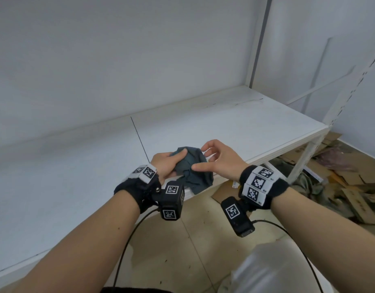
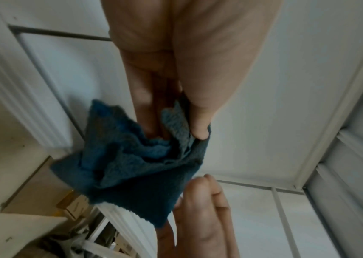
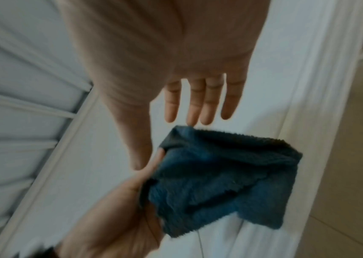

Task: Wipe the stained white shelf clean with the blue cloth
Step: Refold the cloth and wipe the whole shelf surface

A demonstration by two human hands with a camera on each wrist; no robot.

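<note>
Cloth (image 1: 195, 168) is held bunched in the left hand (image 1: 167, 163) above the shelf (image 1: 245, 127) front edge, seen from the head; the right hand (image 1: 220, 159) is spread beside it. Left wrist: cloth (image 2: 136, 165) is pinched by thumb and fingers. Right wrist: straight fingers (image 3: 198, 103) are poised just over the cloth (image 3: 220, 178).
</note>
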